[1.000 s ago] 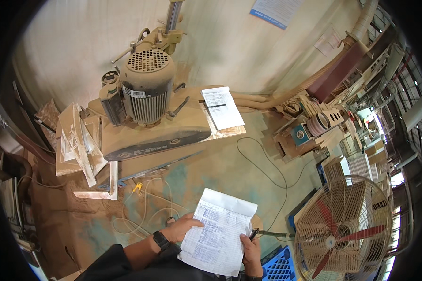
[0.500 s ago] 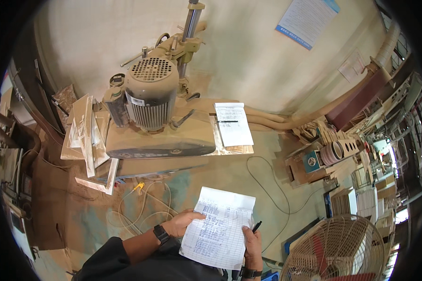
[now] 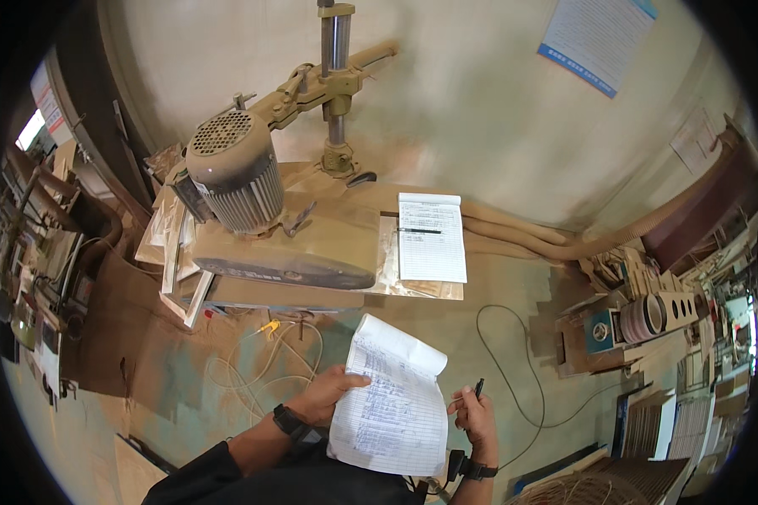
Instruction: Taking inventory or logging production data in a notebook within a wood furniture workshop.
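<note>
My left hand (image 3: 329,396) grips the left edge of a lined notepad (image 3: 387,421), thumb on top and fingers hidden beneath. Handwriting in blue ink covers much of its page, and the top sheets are curled over at the far end. Just off the pad's right edge, my right hand (image 3: 475,417) is closed around a black pen (image 3: 479,388) that pokes up past the fingers. Beyond, a second notepad (image 3: 434,252) lies on the machine's table, with another black pen (image 3: 419,231) across its page.
A dusty machine with a large motor (image 3: 234,172) stands ahead, wooden strips (image 3: 175,244) at its left. A yellow-ended cable (image 3: 269,326) and a dark cord (image 3: 526,353) lie on the floor. A fan (image 3: 585,490) is at lower right, near stacked boards (image 3: 648,425).
My right hand has let go of the notepad's right edge and moved off to the right with the pen. The whole view has shifted, and the fan is now mostly out of it.
</note>
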Demonstrator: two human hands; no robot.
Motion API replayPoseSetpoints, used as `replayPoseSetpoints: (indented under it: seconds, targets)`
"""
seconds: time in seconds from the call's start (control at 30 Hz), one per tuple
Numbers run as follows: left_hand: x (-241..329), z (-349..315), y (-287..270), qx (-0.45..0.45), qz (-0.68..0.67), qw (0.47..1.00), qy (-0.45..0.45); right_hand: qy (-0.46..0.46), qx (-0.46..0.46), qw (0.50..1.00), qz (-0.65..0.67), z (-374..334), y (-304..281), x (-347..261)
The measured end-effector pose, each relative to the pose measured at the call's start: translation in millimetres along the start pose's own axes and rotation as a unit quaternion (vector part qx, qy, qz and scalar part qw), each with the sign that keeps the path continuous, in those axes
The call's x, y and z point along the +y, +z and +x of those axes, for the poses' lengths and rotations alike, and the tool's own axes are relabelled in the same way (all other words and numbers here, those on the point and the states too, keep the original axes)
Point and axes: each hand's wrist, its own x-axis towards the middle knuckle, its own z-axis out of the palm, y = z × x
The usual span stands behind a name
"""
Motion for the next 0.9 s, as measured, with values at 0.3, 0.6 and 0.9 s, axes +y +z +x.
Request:
replayPoseSetpoints:
  seconds: [0.3, 0.6, 0.9]
  targets:
    - [30.5, 37.2, 32.9, 0.066, 0.024, 0.998, 0.007, 0.061, -0.088, 0.992, -0.060, 67.7, -13.6, -29.2]
    - [66.3, 90.8, 28.7, 0.013, 0.020, 0.999, 0.048, 0.008, -0.034, 0.972, -0.231, 130.5, -22.6, -107.1]
    - [78.8, 114.1, 32.2, 0.033, -0.048, 0.993, 0.105, 0.041, -0.105, 0.964, -0.240, 166.8, 1.8, -154.2]
